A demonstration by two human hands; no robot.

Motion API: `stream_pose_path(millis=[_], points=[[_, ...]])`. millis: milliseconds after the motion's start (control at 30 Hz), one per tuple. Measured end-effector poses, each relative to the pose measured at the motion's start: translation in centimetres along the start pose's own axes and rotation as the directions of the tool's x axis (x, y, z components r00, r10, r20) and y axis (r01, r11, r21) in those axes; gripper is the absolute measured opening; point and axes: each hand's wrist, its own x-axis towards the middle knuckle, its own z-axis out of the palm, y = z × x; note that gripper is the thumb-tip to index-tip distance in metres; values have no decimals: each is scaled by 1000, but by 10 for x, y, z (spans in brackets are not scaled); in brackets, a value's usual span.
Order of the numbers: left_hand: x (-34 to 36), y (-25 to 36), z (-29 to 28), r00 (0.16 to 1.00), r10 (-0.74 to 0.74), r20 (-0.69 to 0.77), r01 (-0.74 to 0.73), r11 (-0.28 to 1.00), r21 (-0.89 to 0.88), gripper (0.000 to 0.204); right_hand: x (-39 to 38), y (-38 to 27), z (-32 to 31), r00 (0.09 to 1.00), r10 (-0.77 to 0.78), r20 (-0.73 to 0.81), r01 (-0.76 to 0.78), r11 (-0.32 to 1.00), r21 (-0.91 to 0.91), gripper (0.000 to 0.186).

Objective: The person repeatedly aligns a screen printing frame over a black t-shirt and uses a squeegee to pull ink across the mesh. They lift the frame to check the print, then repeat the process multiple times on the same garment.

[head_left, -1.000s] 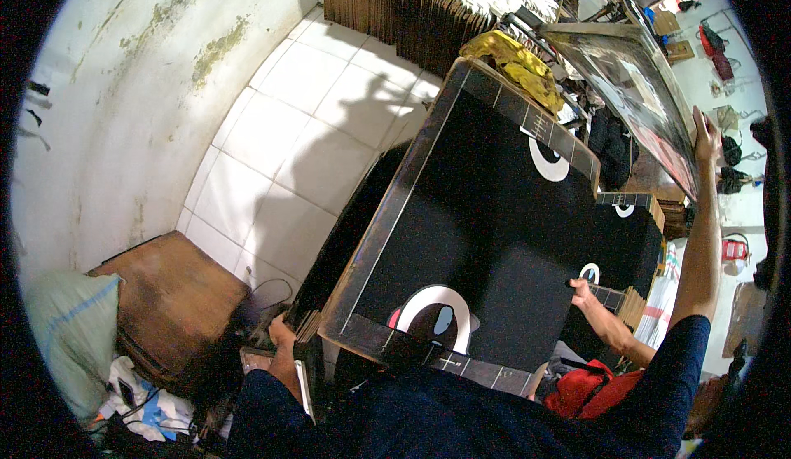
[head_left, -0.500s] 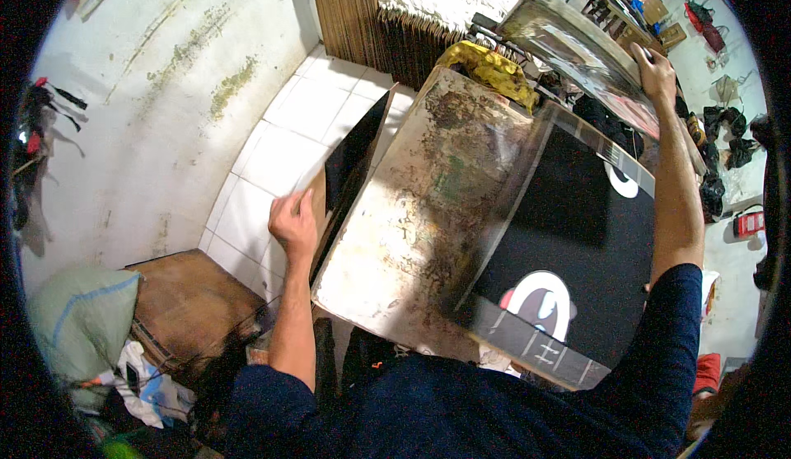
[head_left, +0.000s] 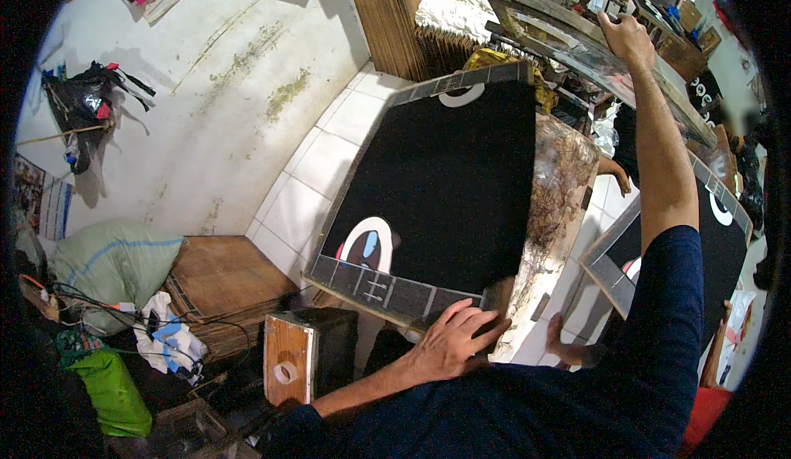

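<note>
A flat board (head_left: 445, 179) covered in black fabric, with white eye-shaped prints and grey taped ends, lies across the left part of a stained worktable (head_left: 548, 236). My left hand (head_left: 457, 339) rests on the board's near edge at its right corner, fingers spread. My right hand (head_left: 630, 40) is closed on the upper edge of a raised, tilted screen-printing frame (head_left: 568, 43) beyond the table. A second black-covered board (head_left: 725, 249) with similar prints is off to the right, partly behind my right arm.
Another person's hand (head_left: 614, 172) shows beside the table, and a bare foot (head_left: 564, 345) on the tiles. Stacked boards (head_left: 391, 22) stand against the far wall. At left are a pale green sack (head_left: 115, 269), a brown board stack (head_left: 231, 273) and a wooden box (head_left: 288, 364).
The black board tilted at the table's left now lies across it. The printed board has moved off right. My left hand came down rightward onto the board; my right hand stays on the frame.
</note>
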Motion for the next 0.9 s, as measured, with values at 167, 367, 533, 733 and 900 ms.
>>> stream_pose_path(millis=[167,367,533,733,900], points=[[-75,-158,6,742,-553,-379,585,810,-34,71,-13,-1,-1,999,20,24,-21,1000,7,79],[-209,-356,-63,74,-855,-513,997,66,35,75,-21,4,9,998,34,-55,-35,999,-32,72],[-243,-364,-85,198,-845,-497,934,317,-167,56,-16,17,15,995,1,-102,-6,999,-49,73],[-217,-336,-76,169,-939,-298,835,297,-464,53,-37,2,6,977,2,-214,13,998,69,48],[-172,-345,-64,206,-959,-195,948,245,-205,54,-48,-38,-6,970,4,-243,8,999,46,54]])
